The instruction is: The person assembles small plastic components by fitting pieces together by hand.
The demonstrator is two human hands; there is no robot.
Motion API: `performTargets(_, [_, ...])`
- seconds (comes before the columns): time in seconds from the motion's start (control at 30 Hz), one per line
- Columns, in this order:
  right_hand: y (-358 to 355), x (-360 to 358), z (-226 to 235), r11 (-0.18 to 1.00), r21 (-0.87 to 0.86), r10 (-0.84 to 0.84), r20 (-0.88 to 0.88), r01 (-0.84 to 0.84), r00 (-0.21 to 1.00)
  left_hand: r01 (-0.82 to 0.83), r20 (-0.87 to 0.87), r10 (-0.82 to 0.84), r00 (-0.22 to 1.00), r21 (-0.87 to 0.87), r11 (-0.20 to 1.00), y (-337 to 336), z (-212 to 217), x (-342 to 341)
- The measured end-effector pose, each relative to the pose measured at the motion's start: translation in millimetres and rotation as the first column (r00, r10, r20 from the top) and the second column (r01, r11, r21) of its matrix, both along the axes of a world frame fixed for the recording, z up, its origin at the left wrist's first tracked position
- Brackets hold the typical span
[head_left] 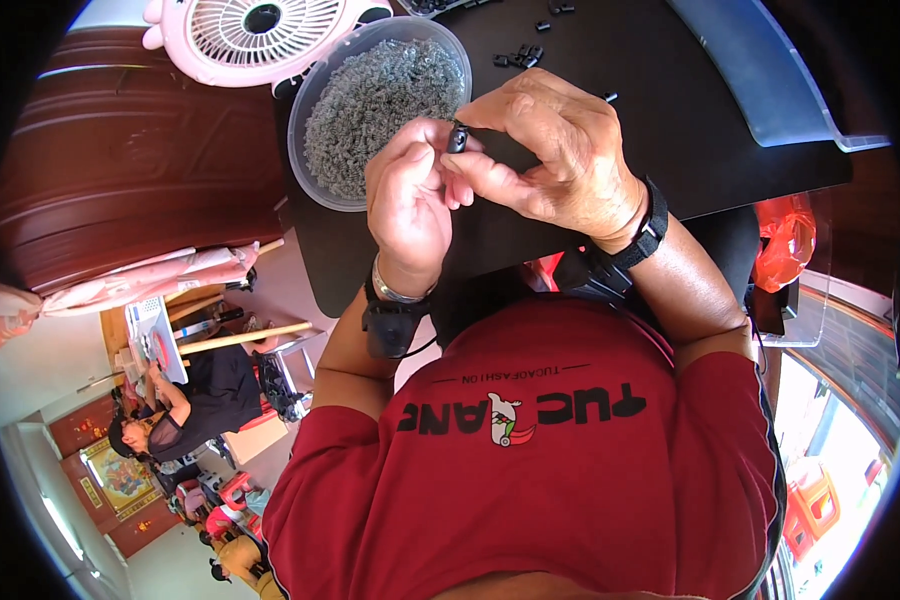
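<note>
Both hands meet over the near part of a black table point(660, 130). Between them is a small black barrel-shaped piece with a hole in its side, which looks like a cord lock point(457, 140). My left hand point(410, 200) has its fingers curled and pressed against the piece from the left. From the right, my right hand point(570, 135) pinches it between thumb and forefinger. Any smaller part between the fingertips is hidden. Just left of my hands stands a round clear tub point(298, 135), heaped with tiny metal springs point(370, 105).
Several loose black pieces point(520, 57) lie beyond my hands. A pink fan point(260, 25) stands at the far left, a translucent bluish bin point(750, 70) at the right. An orange-red plastic bag point(785, 245) hangs below the table's right side. Other people point(195, 410) are away to the left.
</note>
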State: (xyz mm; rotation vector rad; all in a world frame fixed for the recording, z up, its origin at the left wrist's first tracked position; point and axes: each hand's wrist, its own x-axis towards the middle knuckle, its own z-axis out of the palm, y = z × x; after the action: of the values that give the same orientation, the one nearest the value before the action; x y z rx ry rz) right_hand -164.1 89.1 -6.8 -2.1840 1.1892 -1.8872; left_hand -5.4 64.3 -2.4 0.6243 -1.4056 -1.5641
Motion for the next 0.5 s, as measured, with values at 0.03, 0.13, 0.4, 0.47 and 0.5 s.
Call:
performTargets(0.03, [-0.9, -0.4, -1.1, 1.0, -0.016, -0.017, -0.01, 0.016, 1.0, 0.013, 0.006, -0.013, 1.0, 0.046, 0.999, -0.8, 1.0, 0.9])
performTargets(0.13, [-0.6, -0.9, 0.3, 1.0, -0.019, -0.015, -0.005, 0.015, 1.0, 0.016, 0.022, -0.018, 1.0, 0.053, 0.998, 0.1, 3.4, -0.3])
performTargets(0.4, [0.0, -2.1, 1.0, 0.997, 0.039, 0.071, -0.013, -0.07, 0.997, 0.023, 0.08, -0.022, 0.997, -0.014, 1.0, 1.1, 6.0, 2.0])
performTargets(0.47, [-0.1, -2.0, 0.8, 0.998, 0.018, 0.055, -0.033, -0.054, 0.998, 0.102, 0.048, -0.101, 0.994, -0.001, 0.995, -1.3, 3.3, 5.0])
performTargets(0.5, [-0.2, -1.4, 1.0, 0.998, 0.018, 0.055, -0.033, -0.054, 0.998, 0.101, 0.048, -0.101, 0.994, -0.001, 0.995, -1.4, 2.9, 4.3])
